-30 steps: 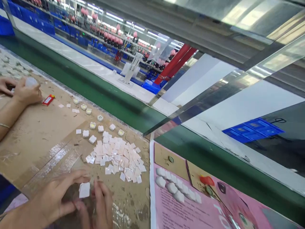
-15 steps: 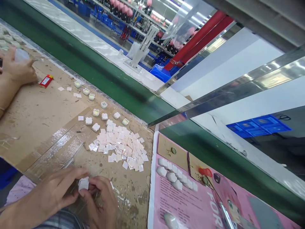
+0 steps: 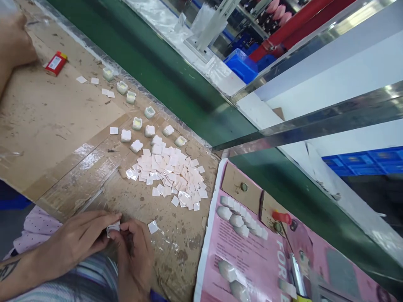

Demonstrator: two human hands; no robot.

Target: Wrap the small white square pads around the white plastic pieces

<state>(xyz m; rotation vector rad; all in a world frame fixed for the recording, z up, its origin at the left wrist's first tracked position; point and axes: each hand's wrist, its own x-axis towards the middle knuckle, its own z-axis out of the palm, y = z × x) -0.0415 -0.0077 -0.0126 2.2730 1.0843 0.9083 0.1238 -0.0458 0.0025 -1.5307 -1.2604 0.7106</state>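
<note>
Between the fingertips of both hands is a small white block-shaped piece, partly hidden by the fingers. My left hand pinches it from the left, and my right hand has its thumb and bent fingers on its right side. A single pale square lies on the cardboard just beyond my right hand. Farther off is a heap of thin pinkish-white squares. Around the heap's far side stand several small white cup-like pieces, some with pale yellow inside, others covered white on top.
Brown cardboard covers the table. A red lighter lies at upper left, near another person's hand. On the right, a pink printed sheet bears white faceted pieces and a screwdriver-like tool. A metal post rises beyond.
The view has shifted, bringing the table nearer. Both hands still hold the white piece, now turned and more covered by fingers. The loose square beside my right hand shows fully now.
</note>
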